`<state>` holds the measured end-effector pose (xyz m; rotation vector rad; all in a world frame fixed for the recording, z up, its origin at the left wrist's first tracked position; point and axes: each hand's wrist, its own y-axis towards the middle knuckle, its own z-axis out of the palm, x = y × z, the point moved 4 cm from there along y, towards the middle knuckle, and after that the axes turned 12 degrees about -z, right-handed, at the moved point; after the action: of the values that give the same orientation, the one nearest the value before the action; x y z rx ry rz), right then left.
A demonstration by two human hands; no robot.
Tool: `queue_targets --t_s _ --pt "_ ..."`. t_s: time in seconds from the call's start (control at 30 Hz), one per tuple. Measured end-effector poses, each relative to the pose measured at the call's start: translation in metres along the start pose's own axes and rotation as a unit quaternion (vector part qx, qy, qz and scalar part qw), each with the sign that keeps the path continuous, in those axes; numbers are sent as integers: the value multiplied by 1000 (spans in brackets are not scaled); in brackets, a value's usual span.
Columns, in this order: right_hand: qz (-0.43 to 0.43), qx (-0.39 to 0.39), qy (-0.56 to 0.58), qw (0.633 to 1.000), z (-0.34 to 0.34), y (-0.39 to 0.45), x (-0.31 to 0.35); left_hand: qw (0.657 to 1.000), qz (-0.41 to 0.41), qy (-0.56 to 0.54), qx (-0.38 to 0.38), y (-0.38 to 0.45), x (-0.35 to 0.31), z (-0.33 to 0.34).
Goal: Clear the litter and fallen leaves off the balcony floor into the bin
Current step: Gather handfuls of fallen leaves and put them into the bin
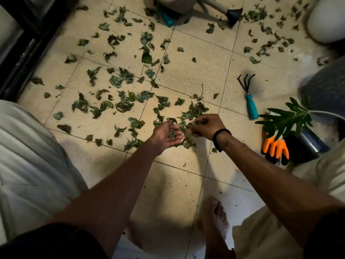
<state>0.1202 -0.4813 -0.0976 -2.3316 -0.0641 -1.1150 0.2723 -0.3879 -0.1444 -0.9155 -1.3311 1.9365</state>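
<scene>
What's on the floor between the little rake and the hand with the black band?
Only bare tile in the head view: the rake lies apart from the right hand, no leaves between.
</scene>
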Motion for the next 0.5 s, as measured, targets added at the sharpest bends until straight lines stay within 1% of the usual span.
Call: queue_targets --t_s 0.03,0.07,0.17,0.2,0.23,0.27,0.33,0.37,0.4,0.43,0.5 --pt "-17 33 -14 999 6 -1 14 1000 -14 -12 15 0 1 3" --pt "-43 67 -53 995 12 -5 28 998 -29 -28 37 -1 2 5" --pt "-116 154 -180 964 28 -18 66 987 -56 -90 120 -8 4 9" --pt "-132 167 -207 955 30 -20 76 983 -56 -116 133 -9 2 8" --pt "-137 157 -211 955 27 -19 84 979 -53 -141 141 -9 0 6" --pt "-134 132 -182 965 20 -16 91 975 -49 -159 149 -10 -3 4" --pt "-105 52 -97 988 -3 -5 93 970 -49 -178 156 -11 -6 -1" --pt "-83 14 -79 993 -16 0 86 970 -47 -183 153 -11 -7 -4" --pt "-52 -9 -91 994 -28 6 71 969 -45 -188 151 -9 -8 -8" --pt "-14 -10 -122 992 -38 9 52 969 -42 -190 152 -6 -8 -11" --pt "87 31 -204 975 -46 6 2 970 -31 -184 153 -5 -7 -17"
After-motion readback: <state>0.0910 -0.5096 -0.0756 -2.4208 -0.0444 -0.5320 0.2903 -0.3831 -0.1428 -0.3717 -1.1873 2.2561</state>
